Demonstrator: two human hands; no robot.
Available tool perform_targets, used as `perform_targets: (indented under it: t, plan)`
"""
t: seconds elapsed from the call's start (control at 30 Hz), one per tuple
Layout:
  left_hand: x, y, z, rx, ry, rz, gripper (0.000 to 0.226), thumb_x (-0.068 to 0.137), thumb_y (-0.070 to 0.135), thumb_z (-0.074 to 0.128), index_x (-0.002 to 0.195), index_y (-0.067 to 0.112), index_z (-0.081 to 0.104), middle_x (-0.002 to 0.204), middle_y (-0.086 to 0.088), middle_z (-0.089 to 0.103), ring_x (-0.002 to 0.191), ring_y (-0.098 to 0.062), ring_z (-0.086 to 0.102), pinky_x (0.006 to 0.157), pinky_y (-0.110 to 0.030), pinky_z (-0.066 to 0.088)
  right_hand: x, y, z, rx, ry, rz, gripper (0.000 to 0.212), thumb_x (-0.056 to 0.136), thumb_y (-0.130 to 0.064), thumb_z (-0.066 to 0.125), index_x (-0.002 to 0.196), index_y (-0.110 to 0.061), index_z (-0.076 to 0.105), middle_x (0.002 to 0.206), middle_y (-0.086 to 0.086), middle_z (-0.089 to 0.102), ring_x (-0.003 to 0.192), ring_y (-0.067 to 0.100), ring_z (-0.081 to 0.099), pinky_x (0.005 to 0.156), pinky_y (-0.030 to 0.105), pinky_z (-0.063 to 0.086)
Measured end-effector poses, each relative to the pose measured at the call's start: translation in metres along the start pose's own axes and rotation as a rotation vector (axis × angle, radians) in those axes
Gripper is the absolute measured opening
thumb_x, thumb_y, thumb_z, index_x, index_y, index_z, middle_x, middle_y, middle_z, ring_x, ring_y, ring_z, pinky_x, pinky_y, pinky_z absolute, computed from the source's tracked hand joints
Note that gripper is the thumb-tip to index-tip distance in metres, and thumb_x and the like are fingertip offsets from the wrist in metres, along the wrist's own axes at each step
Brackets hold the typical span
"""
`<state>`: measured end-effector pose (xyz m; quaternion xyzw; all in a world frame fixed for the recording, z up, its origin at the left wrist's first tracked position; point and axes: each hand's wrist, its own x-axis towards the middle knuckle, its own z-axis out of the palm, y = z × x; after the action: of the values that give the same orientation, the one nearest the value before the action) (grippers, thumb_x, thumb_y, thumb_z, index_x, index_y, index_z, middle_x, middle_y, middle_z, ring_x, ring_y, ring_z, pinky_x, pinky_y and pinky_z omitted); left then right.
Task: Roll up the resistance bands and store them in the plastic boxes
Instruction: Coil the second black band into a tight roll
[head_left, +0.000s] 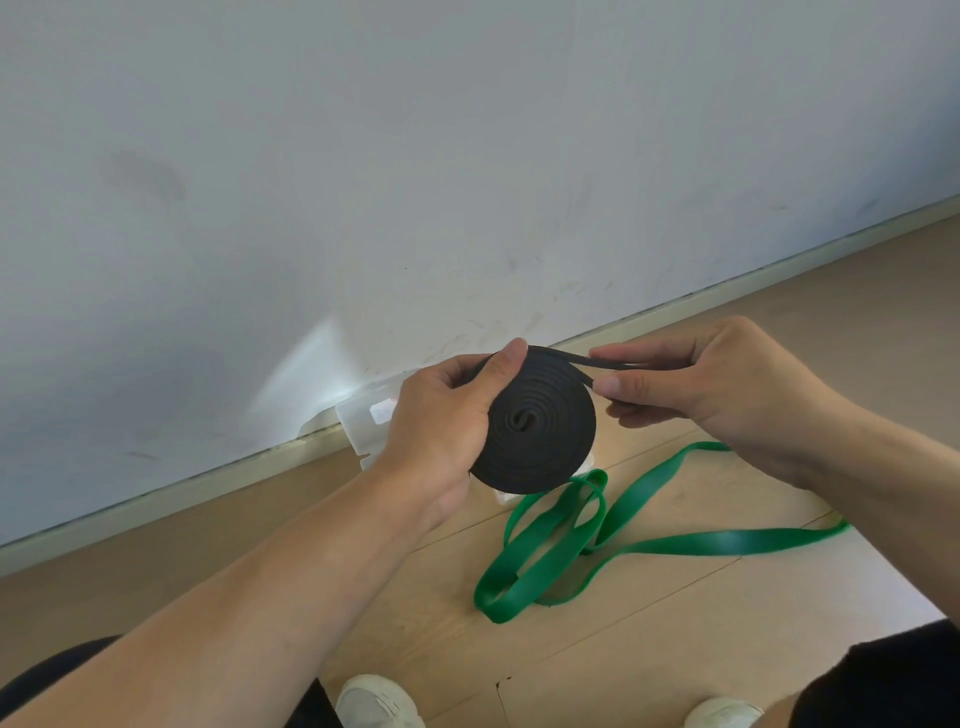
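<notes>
A black resistance band (540, 426) is wound into a flat coil held in the air. My left hand (441, 421) grips the coil from the left, thumb on its upper rim. My right hand (711, 384) pinches the band's loose tail at the coil's upper right. A green resistance band (613, 525) lies unrolled in loops on the wooden floor below and to the right. A clear plastic box (363, 421) sits on the floor by the wall, mostly hidden behind my left hand and the coil.
A white wall and pale baseboard (208, 483) run diagonally behind the box. My two white shoes (379, 701) and dark trouser legs show at the bottom edge. Wooden floor extends to the right.
</notes>
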<state>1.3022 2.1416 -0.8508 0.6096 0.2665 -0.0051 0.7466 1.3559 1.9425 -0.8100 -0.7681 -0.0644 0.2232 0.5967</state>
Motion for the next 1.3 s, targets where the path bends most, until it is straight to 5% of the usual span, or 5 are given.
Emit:
perform_targets:
  t: [0.53, 0.77, 1.0, 1.2, 1.3]
  plan:
    - [-0.011, 0.014, 0.001, -0.267, 0.419, -0.012, 0.032, 0.082, 0.051, 0.078, 0.09, 0.02, 0.074, 0.096, -0.005, 0.077, 0.093, -0.029, 0.074, 0.086, -0.05, 0.061, -0.016, 0.018, 0.106, 0.376, 0.28, -0.136, 0.043, 0.101, -0.024, 0.06, 0.143, -0.018, 0.056, 0.101, -0.026, 0.075, 0.098, 0.004, 0.075, 0.086, 0.033, 0.063]
    - [-0.046, 0.039, -0.027, -0.374, 0.534, 0.049, 0.038, 0.089, 0.048, 0.072, 0.106, 0.015, 0.07, 0.099, 0.001, 0.069, 0.091, -0.018, 0.066, 0.08, -0.036, 0.058, -0.035, -0.014, 0.146, 0.482, 0.199, -0.158, 0.047, 0.097, -0.017, 0.068, 0.143, -0.021, 0.056, 0.122, -0.008, 0.072, 0.104, 0.011, 0.074, 0.078, 0.036, 0.065]
    - [-0.092, 0.036, -0.068, -0.447, 0.631, -0.002, 0.038, 0.09, 0.047, 0.071, 0.108, 0.014, 0.063, 0.109, -0.005, 0.066, 0.099, -0.031, 0.065, 0.079, -0.044, 0.06, -0.071, -0.014, 0.168, 0.041, -0.143, -0.24, 0.092, 0.082, -0.021, 0.084, 0.156, -0.034, 0.032, 0.141, -0.019, 0.054, 0.104, 0.005, 0.072, 0.078, 0.024, 0.061]
    - [-0.119, 0.044, -0.078, -0.397, 0.582, -0.072, 0.038, 0.094, 0.049, 0.064, 0.116, 0.018, 0.058, 0.119, -0.006, 0.062, 0.107, -0.034, 0.061, 0.066, -0.043, 0.059, -0.088, -0.04, 0.157, -0.514, -0.068, -0.463, 0.107, 0.059, -0.055, 0.092, 0.149, -0.03, 0.04, 0.14, -0.013, 0.05, 0.114, 0.003, 0.058, 0.098, 0.031, 0.054]
    - [-0.11, 0.036, -0.073, -0.422, 0.519, -0.107, 0.039, 0.092, 0.05, 0.065, 0.115, 0.018, 0.059, 0.12, -0.007, 0.064, 0.108, -0.035, 0.063, 0.085, -0.049, 0.06, -0.082, -0.049, 0.14, -0.775, -0.058, -0.493, 0.109, 0.053, -0.066, 0.089, 0.145, -0.03, 0.045, 0.13, -0.014, 0.055, 0.108, 0.009, 0.062, 0.09, 0.028, 0.05]
